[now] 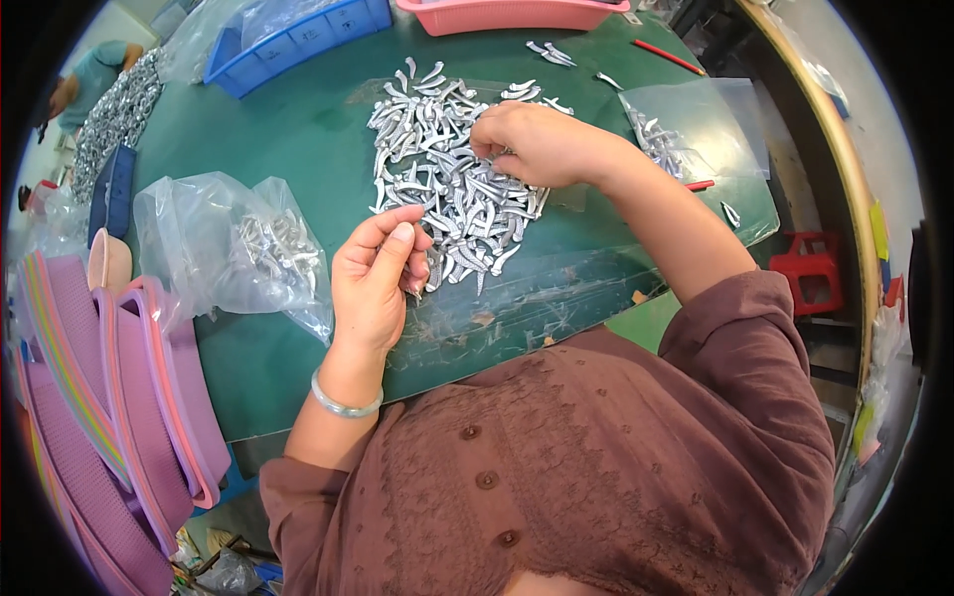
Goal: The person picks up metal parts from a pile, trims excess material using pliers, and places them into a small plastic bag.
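Observation:
A heap of small, curved, silver metal pieces [447, 149] is spread over the green table. At its near left edge is my left hand [376, 268], its fingers curled and the thumb pressed against the index finger. A bit of a silver metal piece shows below its curled fingers. My right hand [532, 144] reaches over the right side of the heap, palm down, with its fingers bent and closed among the pieces. Whatever its fingertips grip is hidden. To the left of my left hand lies a clear plastic bag [179, 223] with more silver pieces in it.
Another clear bag [720, 119] with silver pieces lies at the right, near a red pen [668, 57]. A blue bin [298, 45] and a pink basket [517, 15] stand at the far edge. Purple baskets [149, 397] crowd the left; a red stool [807, 273] stands right.

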`<move>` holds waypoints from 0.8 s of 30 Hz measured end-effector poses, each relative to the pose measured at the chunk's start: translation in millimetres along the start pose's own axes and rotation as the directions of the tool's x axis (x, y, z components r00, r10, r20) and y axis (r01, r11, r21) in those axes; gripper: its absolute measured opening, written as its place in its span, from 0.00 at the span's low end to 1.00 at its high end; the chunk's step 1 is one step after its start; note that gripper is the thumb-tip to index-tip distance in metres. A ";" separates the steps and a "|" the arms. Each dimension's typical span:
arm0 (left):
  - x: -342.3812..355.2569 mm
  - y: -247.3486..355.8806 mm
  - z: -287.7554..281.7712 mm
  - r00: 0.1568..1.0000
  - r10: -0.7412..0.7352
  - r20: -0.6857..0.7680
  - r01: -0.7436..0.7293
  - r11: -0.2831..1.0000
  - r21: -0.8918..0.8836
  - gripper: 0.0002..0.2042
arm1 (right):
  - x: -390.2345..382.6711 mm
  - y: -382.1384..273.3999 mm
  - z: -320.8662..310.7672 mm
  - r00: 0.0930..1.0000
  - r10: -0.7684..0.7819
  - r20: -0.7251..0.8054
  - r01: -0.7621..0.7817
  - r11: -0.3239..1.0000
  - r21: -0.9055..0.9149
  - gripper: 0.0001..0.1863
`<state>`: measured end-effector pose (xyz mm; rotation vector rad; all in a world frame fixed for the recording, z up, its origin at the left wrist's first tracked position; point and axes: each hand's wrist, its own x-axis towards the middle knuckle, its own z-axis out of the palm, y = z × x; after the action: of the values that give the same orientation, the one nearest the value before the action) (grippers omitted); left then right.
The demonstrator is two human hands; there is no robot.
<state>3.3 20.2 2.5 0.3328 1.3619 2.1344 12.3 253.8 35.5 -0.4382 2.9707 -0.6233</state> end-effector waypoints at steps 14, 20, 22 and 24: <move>-2.3 0.1 0.0 0.999 -0.047 -0.005 0.047 0.999 0.022 0.09 | -12.2 -34.4 12.7 0.891 -0.163 -0.423 0.220 0.971 0.090 0.02; -3.9 1.2 -0.5 0.997 -0.082 0.012 0.082 0.996 -0.038 0.07 | -16.9 -59.8 41.5 0.817 -0.230 -0.529 0.348 0.928 0.133 0.06; -4.2 1.7 -0.6 0.997 -0.078 0.004 0.078 0.996 -0.049 0.07 | -16.7 -60.4 45.2 0.811 -0.225 -0.540 0.358 0.921 0.153 0.06; -4.0 1.7 -0.6 0.997 -0.073 0.001 0.073 0.996 -0.058 0.07 | -16.8 -60.7 46.6 0.826 -0.136 -0.547 0.309 0.921 0.237 0.06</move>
<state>5.6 16.9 4.2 0.2552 1.2897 2.1093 50.3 187.7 17.6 -0.6947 3.2273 -1.4387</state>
